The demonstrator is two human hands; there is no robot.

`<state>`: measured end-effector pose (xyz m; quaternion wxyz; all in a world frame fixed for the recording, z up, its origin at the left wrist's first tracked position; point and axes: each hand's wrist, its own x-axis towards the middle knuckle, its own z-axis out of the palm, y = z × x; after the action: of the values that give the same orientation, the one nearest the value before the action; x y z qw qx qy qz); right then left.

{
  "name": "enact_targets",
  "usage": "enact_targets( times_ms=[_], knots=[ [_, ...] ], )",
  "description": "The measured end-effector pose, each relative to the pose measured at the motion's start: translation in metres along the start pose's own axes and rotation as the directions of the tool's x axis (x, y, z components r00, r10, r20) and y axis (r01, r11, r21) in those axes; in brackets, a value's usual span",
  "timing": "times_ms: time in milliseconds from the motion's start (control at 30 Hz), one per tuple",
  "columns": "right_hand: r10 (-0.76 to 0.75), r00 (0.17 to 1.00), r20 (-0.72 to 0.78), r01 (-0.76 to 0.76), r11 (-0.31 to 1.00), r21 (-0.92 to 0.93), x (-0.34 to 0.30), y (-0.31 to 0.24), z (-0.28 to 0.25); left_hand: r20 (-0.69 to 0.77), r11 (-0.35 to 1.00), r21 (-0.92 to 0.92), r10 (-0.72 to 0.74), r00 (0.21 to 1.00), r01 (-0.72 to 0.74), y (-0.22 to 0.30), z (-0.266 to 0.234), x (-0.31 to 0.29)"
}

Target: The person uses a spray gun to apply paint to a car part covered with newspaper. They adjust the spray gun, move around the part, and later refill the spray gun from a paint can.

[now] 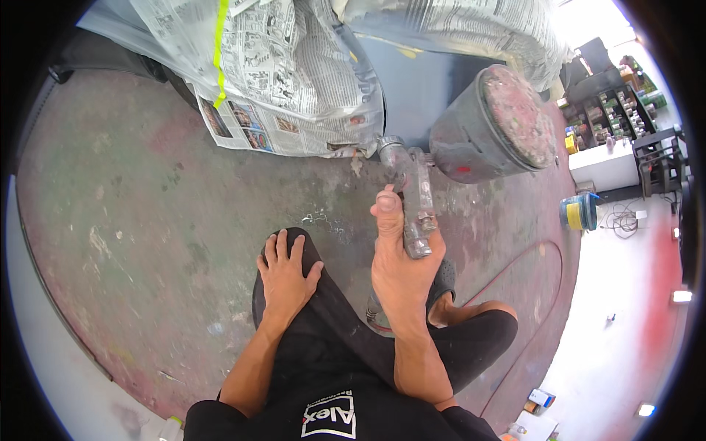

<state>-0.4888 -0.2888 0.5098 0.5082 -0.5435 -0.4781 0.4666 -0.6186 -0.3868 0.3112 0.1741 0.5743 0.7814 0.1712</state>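
My right hand (404, 275) is wrapped round a metal paint spray gun (419, 191), thumb up along its near side. The gun's large cup (457, 136) is grey, smeared with dried paint, and leans to the right under a crusted, pink-spotted lid (521, 117). Beyond the gun's head stands a smooth grey panel (404, 88), bordered by newspaper masking (287, 88); I cannot tell the exact gap between them. My left hand (287, 283) rests open on my left knee, fingers spread over the black trousers, with nothing in it.
A bright yellow-green tape strip (220, 55) crosses plastic sheeting at the upper left. A thin red hose (555, 257) curves over the paint-stained floor (184, 242) on the right. Farther right are a blue bucket (579, 213), a coiled cable (624, 220) and a rack of bottles (614, 114).
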Motion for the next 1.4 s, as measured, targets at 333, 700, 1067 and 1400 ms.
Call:
enact_targets(
  times_ms=[333, 700, 1067, 1400],
  knots=[
    [-0.041, 0.999, -0.004, 0.041, 0.999, 0.003, 0.019, -0.054, 0.016, 0.03, 1.0, -0.015, 0.003, 1.0, -0.003, -0.001, 0.002, 0.004],
    [-0.13, 0.99, 0.063, 0.14, 0.967, -0.214, 0.045, -0.113, 0.016, 0.021, 0.998, -0.067, -0.012, 1.0, 0.014, -0.003, 0.003, 0.004],
    [-0.014, 0.987, 0.162, 0.06, 0.957, -0.283, 0.065, -0.136, 0.022, -0.02, 0.996, -0.09, 0.026, 0.999, -0.028, -0.001, 0.013, 0.003],
    [-0.125, 0.988, 0.094, 0.148, 0.936, -0.318, 0.061, -0.143, 0.02, -0.007, 0.996, -0.086, 0.023, 1.0, -0.024, -0.003, 0.016, 0.004]
  ],
)
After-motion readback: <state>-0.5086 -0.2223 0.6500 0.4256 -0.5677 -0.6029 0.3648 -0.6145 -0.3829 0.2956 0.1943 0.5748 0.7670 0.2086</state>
